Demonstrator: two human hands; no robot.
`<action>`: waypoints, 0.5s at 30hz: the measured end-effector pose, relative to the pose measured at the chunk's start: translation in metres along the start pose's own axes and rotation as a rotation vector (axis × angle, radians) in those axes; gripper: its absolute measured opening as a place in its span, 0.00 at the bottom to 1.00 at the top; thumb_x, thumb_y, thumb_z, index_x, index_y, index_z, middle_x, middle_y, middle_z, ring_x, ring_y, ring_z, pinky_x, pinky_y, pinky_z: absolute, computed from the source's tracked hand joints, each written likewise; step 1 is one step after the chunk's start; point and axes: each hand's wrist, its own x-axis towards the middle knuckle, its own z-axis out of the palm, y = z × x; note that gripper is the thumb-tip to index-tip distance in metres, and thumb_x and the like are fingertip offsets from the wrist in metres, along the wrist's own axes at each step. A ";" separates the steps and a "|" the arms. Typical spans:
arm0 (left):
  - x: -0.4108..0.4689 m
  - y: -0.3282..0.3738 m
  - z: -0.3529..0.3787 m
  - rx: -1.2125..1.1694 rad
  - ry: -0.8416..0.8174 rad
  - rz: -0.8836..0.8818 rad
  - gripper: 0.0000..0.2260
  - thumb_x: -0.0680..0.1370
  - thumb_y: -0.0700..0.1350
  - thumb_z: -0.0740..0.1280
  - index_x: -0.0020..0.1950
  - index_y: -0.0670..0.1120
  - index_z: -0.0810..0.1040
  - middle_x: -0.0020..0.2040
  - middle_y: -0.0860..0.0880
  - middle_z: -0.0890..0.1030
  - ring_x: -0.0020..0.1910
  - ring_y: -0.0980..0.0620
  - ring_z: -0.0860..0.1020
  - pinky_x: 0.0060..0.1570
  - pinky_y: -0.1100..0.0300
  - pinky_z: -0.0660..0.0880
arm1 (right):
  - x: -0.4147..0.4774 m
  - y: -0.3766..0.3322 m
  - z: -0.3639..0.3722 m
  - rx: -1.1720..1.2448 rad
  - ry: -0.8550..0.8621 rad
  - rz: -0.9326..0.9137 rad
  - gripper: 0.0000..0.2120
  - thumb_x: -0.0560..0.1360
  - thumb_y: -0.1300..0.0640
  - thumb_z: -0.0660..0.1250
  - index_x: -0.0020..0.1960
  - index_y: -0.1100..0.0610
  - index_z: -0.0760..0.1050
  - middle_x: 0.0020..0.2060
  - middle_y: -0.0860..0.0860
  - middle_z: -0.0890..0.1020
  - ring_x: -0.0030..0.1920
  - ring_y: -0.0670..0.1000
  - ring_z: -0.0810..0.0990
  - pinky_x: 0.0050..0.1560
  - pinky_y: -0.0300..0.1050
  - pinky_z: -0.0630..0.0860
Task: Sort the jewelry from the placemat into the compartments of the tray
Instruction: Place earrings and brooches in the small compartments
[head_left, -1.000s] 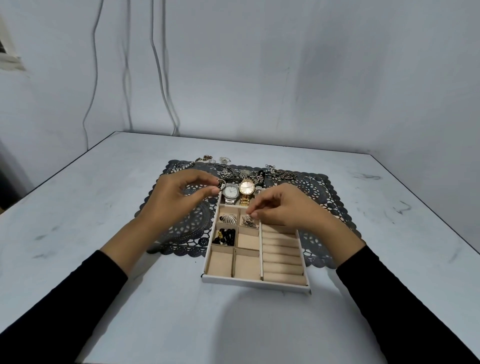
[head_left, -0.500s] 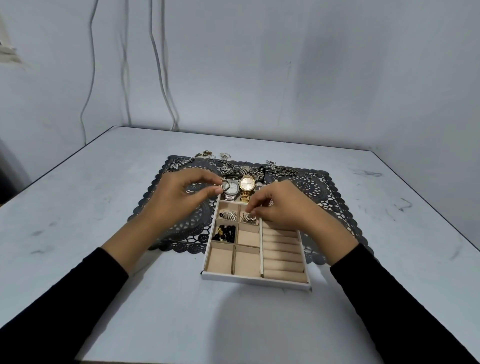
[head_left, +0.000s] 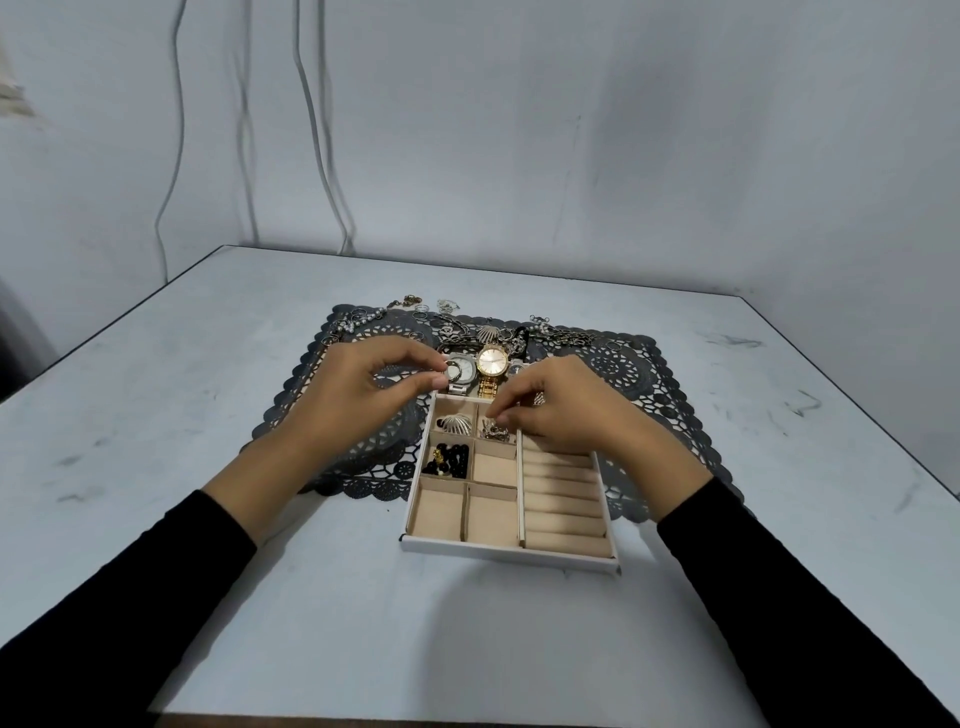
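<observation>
Mid-sort. Right hand (head_left: 563, 410): grip narrow, fingertips at a silver trinket (head_left: 493, 430) in a far compartment of the tray (head_left: 509, 552); holding or releasing, cannot tell. Left hand (head_left: 374, 382) pinches a small ring (head_left: 449, 370) over the placemat (head_left: 623, 364). Next, probably: ring into a free compartment.

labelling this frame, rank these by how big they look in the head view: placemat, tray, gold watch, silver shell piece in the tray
1. placemat
2. tray
3. gold watch and silver shell piece: about alike, and the watch lies farther away, so unranked
</observation>
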 end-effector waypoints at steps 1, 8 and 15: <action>0.000 0.000 0.000 0.004 -0.005 -0.001 0.09 0.71 0.46 0.74 0.51 0.48 0.84 0.48 0.55 0.85 0.51 0.59 0.82 0.57 0.58 0.78 | -0.001 0.001 -0.001 0.019 0.022 0.004 0.05 0.72 0.57 0.73 0.47 0.49 0.84 0.40 0.42 0.83 0.41 0.38 0.79 0.40 0.23 0.69; -0.001 0.000 0.000 0.016 -0.028 -0.023 0.08 0.72 0.44 0.74 0.50 0.48 0.84 0.48 0.56 0.85 0.50 0.61 0.82 0.57 0.62 0.77 | -0.018 0.014 -0.008 0.237 0.282 0.044 0.08 0.73 0.57 0.71 0.52 0.51 0.83 0.43 0.46 0.83 0.35 0.36 0.77 0.35 0.29 0.74; -0.003 -0.001 0.000 0.045 -0.057 -0.007 0.08 0.73 0.45 0.74 0.51 0.48 0.85 0.48 0.57 0.85 0.51 0.61 0.81 0.57 0.61 0.77 | -0.036 0.049 -0.005 0.161 0.537 0.209 0.13 0.76 0.55 0.68 0.60 0.54 0.79 0.52 0.48 0.83 0.49 0.42 0.79 0.53 0.36 0.75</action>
